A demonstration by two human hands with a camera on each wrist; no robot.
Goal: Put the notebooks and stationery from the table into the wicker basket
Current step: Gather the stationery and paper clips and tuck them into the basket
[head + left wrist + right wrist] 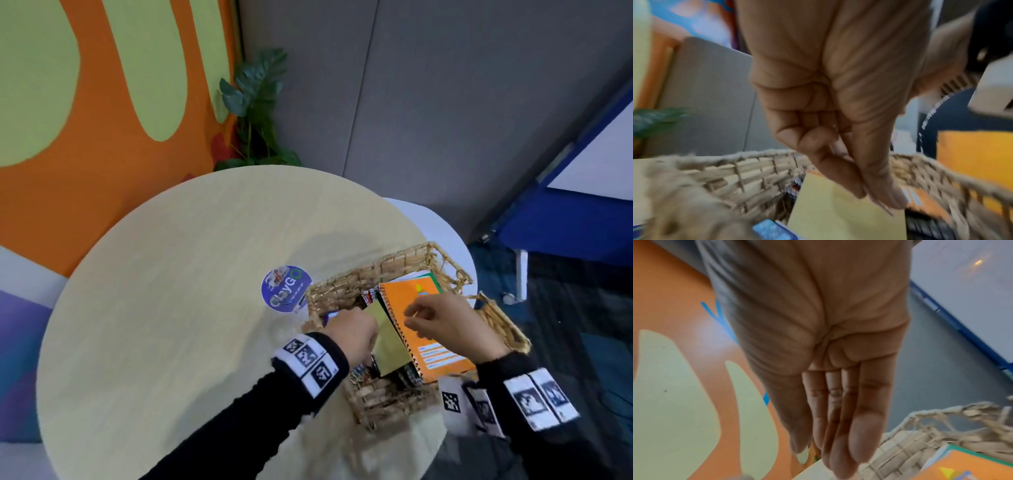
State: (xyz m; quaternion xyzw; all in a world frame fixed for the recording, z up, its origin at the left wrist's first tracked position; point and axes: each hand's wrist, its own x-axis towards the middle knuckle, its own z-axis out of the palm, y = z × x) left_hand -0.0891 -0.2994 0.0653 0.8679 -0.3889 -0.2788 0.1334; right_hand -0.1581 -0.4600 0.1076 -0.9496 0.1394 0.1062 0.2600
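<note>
Left hand [352, 330] pinches yellow pad [390, 342] inside wicker basket [346, 284].

sleeves [239, 421]: black, long | wristbands [310, 363]: white, black square markers

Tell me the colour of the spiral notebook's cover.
Orange, on the spiral notebook in the head view.

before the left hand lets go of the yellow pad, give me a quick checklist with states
1. Left hand pinches the yellow pad: ok.
2. Pad is over the wicker basket, inside its rim: ok.
3. Right hand holds nothing, fingers straight: ok.
4. Orange spiral notebook already in the basket: ok.
5. Flat free spot under the pad: cannot tell.
6. Table shows no loose stationery, only a round sticker: ok.
</note>
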